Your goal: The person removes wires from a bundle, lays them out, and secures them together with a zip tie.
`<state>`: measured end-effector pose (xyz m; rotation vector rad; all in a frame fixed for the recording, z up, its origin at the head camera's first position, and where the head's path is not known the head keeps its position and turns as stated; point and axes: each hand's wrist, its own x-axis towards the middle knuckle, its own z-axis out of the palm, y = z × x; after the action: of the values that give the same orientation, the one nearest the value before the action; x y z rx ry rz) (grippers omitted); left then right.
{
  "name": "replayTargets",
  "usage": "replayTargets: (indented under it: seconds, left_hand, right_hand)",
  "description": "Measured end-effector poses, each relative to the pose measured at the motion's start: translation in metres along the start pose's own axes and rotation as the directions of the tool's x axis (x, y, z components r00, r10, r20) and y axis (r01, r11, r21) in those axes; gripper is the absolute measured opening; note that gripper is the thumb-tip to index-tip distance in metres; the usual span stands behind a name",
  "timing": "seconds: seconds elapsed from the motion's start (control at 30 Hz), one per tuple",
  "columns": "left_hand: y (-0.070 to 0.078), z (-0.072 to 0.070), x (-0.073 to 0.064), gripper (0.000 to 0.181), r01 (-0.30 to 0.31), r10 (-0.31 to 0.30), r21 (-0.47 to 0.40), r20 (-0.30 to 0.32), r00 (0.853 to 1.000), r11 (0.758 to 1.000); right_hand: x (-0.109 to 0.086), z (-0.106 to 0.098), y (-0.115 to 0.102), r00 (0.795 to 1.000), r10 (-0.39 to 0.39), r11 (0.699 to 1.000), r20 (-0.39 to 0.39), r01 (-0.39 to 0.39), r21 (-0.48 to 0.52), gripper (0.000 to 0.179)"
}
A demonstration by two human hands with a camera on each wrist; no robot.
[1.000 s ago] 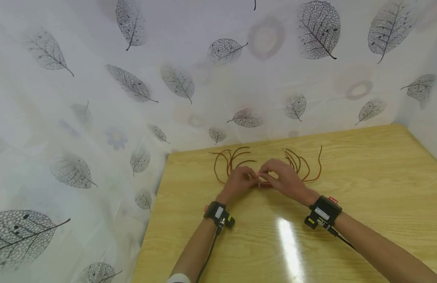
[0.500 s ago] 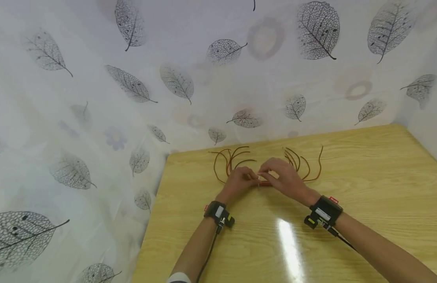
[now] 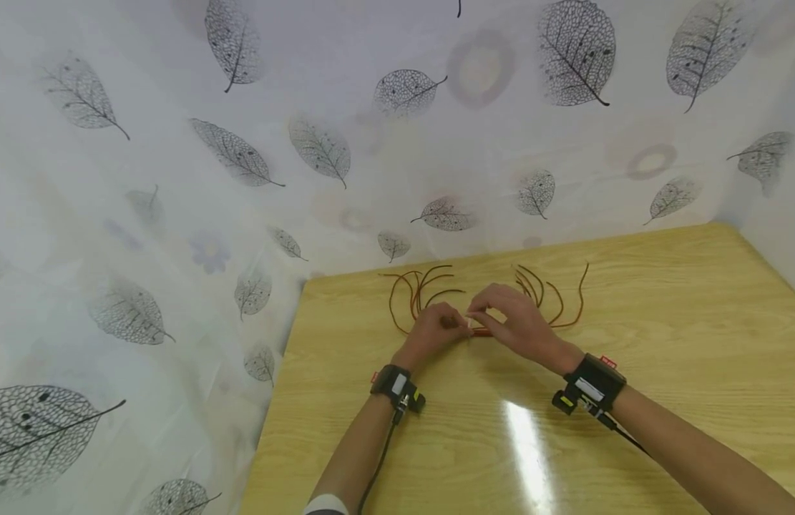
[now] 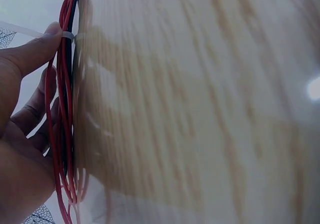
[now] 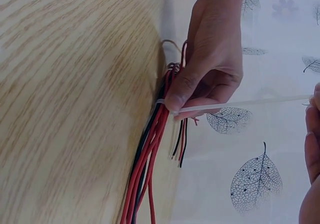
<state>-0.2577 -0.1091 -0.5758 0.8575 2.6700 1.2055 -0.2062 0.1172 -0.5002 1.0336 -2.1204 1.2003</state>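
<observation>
A bundle of red and black wires [image 3: 484, 332] lies across the table, with a white cable tie [image 5: 240, 104] looped around its middle. My left hand [image 3: 433, 330] grips the bundle beside the loop. In the left wrist view, the thumb of that left hand [image 4: 25, 83] presses by the tie's head, and the other fingers are behind the wires. From the loop, the tie's tail runs taut to my right hand [image 3: 519, 325], which pinches it between thumb and fingers. Only part of the right hand [image 5: 312, 144] shows at the edge of the right wrist view.
Loose wire ends fan out on both sides, the left ends [image 3: 415, 290] and right ends [image 3: 580, 293] curving toward the back. A leaf-patterned curtain [image 3: 371, 143] borders the wooden table [image 3: 667, 322] at the back and left. Each wrist wears a strapped camera with a cable.
Both hands keep nearly the same place and hold. The white bit of tie below the bundle no longer shows, and a short white stretch shows between the fingers.
</observation>
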Motion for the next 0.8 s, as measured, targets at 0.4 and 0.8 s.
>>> replayTargets:
  seconds: [0.4, 0.8]
  left_hand:
    - [0.0009, 0.0014, 0.0019, 0.010, 0.016, -0.017, 0.037, 0.022, 1.000, 0.999]
    - [0.0024, 0.0040, 0.0012, 0.008, 0.001, -0.001, 0.016, 0.028, 1.000, 1.000]
  right_hand:
    - [0.0010, 0.0003, -0.0037, 1.000, 0.006, 1.000, -0.022, -0.006, -0.011, 0.025]
    - [0.0050, 0.0002, -0.0061, 0.996, -0.070, 0.997, -0.062, 0.071, 0.015, 0.034]
